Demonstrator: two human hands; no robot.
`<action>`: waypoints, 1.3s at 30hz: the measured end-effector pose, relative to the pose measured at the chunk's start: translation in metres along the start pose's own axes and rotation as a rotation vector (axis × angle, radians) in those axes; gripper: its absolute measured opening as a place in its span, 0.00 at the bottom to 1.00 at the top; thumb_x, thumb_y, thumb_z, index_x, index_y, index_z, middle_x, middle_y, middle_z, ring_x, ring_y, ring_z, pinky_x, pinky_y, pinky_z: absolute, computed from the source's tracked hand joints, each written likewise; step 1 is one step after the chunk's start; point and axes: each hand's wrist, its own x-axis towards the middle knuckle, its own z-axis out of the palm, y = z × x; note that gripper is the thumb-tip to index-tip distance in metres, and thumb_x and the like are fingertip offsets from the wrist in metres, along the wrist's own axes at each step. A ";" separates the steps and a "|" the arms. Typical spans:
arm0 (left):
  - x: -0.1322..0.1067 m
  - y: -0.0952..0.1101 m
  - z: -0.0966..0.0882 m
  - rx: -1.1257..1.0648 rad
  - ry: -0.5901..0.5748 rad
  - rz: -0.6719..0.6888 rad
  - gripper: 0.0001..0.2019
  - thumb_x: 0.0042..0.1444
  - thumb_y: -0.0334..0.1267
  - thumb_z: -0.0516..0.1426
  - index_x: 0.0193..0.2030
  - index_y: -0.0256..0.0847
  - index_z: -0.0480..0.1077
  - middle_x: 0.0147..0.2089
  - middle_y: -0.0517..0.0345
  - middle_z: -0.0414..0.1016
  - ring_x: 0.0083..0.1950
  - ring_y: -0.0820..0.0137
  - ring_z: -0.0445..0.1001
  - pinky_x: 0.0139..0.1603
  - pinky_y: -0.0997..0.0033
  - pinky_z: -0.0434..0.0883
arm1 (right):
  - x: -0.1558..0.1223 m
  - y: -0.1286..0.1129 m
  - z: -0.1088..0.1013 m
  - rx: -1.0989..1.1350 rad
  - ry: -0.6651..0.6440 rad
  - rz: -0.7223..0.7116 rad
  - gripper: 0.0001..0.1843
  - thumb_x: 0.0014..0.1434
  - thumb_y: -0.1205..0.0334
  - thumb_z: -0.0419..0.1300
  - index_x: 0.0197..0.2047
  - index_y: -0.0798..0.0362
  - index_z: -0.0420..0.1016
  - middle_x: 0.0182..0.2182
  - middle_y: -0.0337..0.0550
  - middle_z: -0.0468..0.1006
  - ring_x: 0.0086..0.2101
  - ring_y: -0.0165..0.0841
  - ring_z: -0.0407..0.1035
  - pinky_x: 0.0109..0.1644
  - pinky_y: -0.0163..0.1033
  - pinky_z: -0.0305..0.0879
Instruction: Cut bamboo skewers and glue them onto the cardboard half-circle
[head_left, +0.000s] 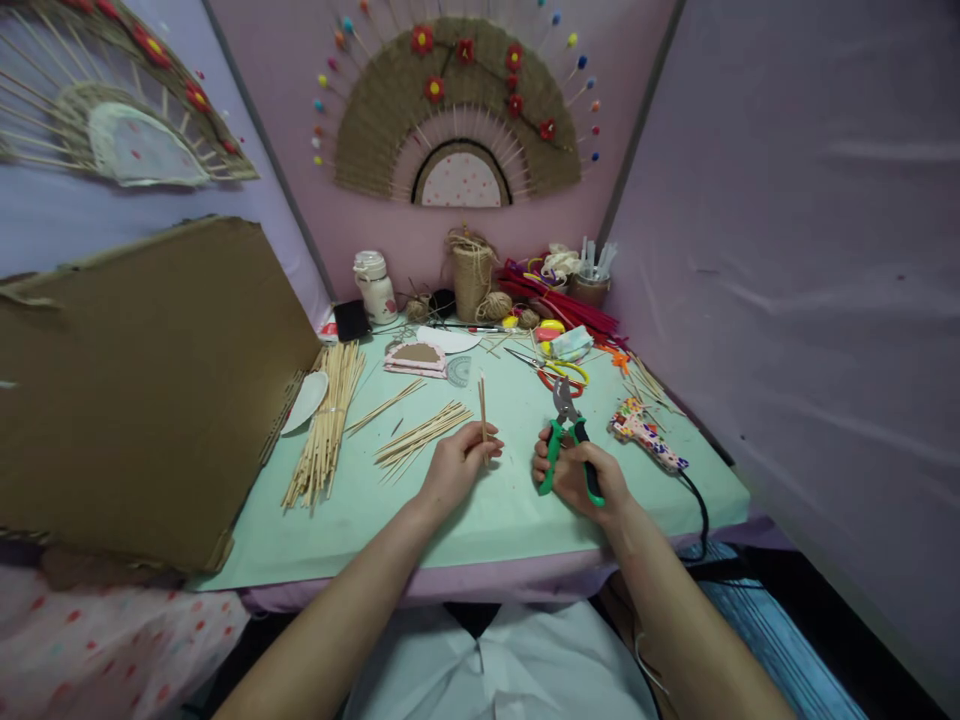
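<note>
Upright in my left hand [461, 465] is a thin wooden stick [482, 400], pinched between thumb and fingers near its lower part; whether it is one stick or two I cannot tell. My right hand [581, 475] is wrapped round green-and-black pruning shears [564, 400], their blades pointing away from me and looking slightly apart. The shears are apart from the stick. Just left of my left hand lies a small pile of wooden sticks [420, 437]. Beyond the shears rest scissors [559, 372] with yellow and red handles.
A thick bundle of sticks [326, 425] lies on the left, beside a big cardboard sheet [150, 390]. To the right is a patterned glue gun [649, 438] with a black cable. A white bottle [375, 288] and a twine-wrapped pot [472, 280] stand at the back.
</note>
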 end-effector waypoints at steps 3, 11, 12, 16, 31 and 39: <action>-0.001 -0.001 0.000 0.026 -0.024 0.046 0.10 0.55 0.39 0.56 0.43 0.41 0.68 0.38 0.54 0.78 0.41 0.67 0.79 0.44 0.64 0.75 | 0.001 0.001 0.001 -0.046 -0.002 -0.006 0.16 0.42 0.66 0.56 0.38 0.49 0.70 0.30 0.41 0.72 0.29 0.36 0.66 0.36 0.47 0.65; -0.005 0.007 -0.001 0.200 -0.080 0.161 0.03 0.58 0.35 0.52 0.37 0.41 0.65 0.37 0.57 0.76 0.40 0.70 0.78 0.42 0.70 0.75 | -0.017 -0.025 0.029 -0.723 0.139 -0.181 0.22 0.42 0.65 0.60 0.44 0.50 0.68 0.37 0.41 0.71 0.37 0.35 0.66 0.43 0.43 0.62; -0.005 0.007 -0.001 0.208 -0.081 0.165 0.03 0.59 0.35 0.51 0.37 0.41 0.65 0.37 0.57 0.76 0.40 0.70 0.78 0.42 0.71 0.75 | -0.020 -0.033 0.037 -0.854 0.147 -0.231 0.22 0.43 0.65 0.60 0.45 0.50 0.68 0.38 0.41 0.71 0.39 0.36 0.65 0.44 0.42 0.62; -0.006 0.009 0.001 0.245 -0.092 0.177 0.03 0.59 0.35 0.51 0.36 0.41 0.65 0.37 0.56 0.77 0.40 0.70 0.78 0.40 0.72 0.74 | -0.024 -0.060 0.077 -1.025 0.178 -0.445 0.18 0.47 0.64 0.58 0.44 0.50 0.66 0.35 0.40 0.70 0.35 0.34 0.65 0.38 0.39 0.62; -0.009 0.015 0.002 0.279 -0.179 0.189 0.05 0.58 0.34 0.50 0.33 0.42 0.66 0.36 0.58 0.77 0.39 0.69 0.76 0.42 0.71 0.68 | 0.022 -0.053 0.113 -1.401 -0.089 -0.653 0.13 0.48 0.72 0.56 0.39 0.51 0.66 0.33 0.38 0.71 0.34 0.32 0.66 0.39 0.37 0.65; -0.009 0.018 0.001 0.296 -0.200 0.187 0.04 0.58 0.33 0.49 0.32 0.43 0.63 0.35 0.59 0.78 0.39 0.69 0.77 0.41 0.72 0.68 | 0.017 -0.055 0.120 -1.434 -0.080 -0.597 0.11 0.49 0.71 0.58 0.37 0.51 0.66 0.31 0.37 0.72 0.32 0.31 0.66 0.36 0.36 0.65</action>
